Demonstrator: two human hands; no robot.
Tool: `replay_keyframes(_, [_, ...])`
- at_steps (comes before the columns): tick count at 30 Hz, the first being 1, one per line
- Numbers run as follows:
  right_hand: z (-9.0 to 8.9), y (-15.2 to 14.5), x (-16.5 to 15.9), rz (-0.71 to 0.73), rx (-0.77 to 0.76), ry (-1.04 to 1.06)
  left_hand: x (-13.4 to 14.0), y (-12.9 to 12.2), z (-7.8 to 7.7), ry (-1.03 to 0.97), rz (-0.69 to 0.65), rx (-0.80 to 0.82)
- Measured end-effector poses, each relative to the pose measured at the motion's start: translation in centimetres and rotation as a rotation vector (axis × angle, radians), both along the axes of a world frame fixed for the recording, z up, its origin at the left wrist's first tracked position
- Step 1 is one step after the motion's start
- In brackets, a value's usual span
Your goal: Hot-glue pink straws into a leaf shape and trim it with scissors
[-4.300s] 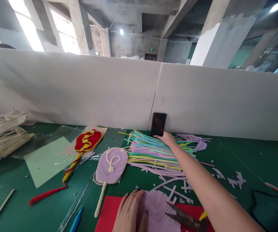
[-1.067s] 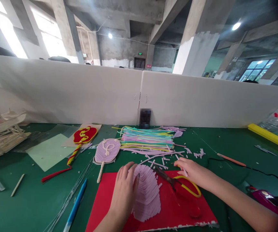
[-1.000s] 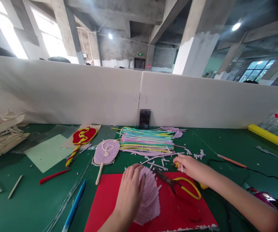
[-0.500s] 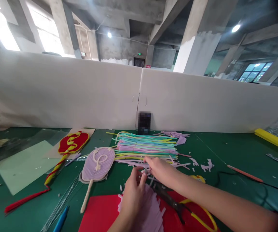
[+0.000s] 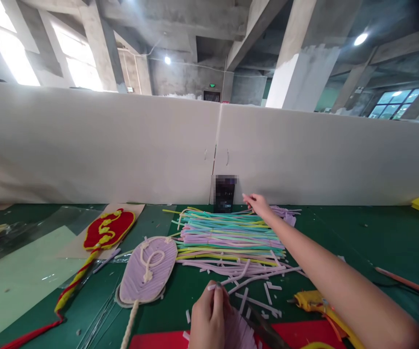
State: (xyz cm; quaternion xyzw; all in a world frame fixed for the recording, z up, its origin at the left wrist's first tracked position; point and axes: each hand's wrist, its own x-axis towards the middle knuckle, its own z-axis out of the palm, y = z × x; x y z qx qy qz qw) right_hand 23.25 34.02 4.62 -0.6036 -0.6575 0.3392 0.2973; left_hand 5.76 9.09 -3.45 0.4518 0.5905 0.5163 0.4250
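Observation:
My left hand [image 5: 209,312] is closed in a pinch at the bottom middle, a small pale bit showing at its fingertips; what it grips I cannot make out. Close against it is a panel of lilac pipe cleaners [image 5: 240,332], partly hidden, over a red sheet [image 5: 300,332]. Dark scissor blades [image 5: 265,332] lie across the panel's right side. My right hand [image 5: 258,203] is stretched forward, index finger out beside the phone [image 5: 224,196], with nothing visible in it. Below it spreads a pile of pastel pipe cleaners [image 5: 227,237].
Left of the pile lies a lilac fan [image 5: 149,271] with a cream handle. Further left are a red-and-yellow fan [image 5: 109,229], thin wires [image 5: 102,312] and a pale green sheet [image 5: 31,271]. A yellow glue gun [image 5: 313,300] sits under my right forearm. Lilac scraps [image 5: 267,293] are scattered nearby.
My right hand has left my left hand and reached forward to the phone, whose screen now shows digits. My left hand stays pinched over the panel. The view has shifted slightly.

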Motion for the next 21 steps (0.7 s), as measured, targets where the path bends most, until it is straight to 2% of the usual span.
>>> replay_keyframes(2, [-1.9, 1.7, 0.2, -0.092, 0.017, 0.051, 0.0, 0.0, 0.1, -0.005, 0.007, 0.013])
replay_keyframes(5, [-4.3, 2.6, -0.3, -0.159, 0.048, 0.124, -0.1, 0.0, 0.0, -0.003, 0.018, 0.030])
replay_keyframes(10, [-7.0, 2.5, -1.2, -0.134, 0.083, 0.169, 0.0, 0.1, 0.0, 0.000, 0.006, 0.034])
replay_keyframes(16, [-8.3, 2.7, -1.4, -0.001, 0.128, 0.094, 0.1, 0.0, 0.2, 0.009, 0.001, 0.035])
replay_keyframes(21, [-8.5, 2.9, -1.3, 0.010, 0.126, -0.001, 0.1, -0.1, -0.2, 0.005, -0.008, 0.033])
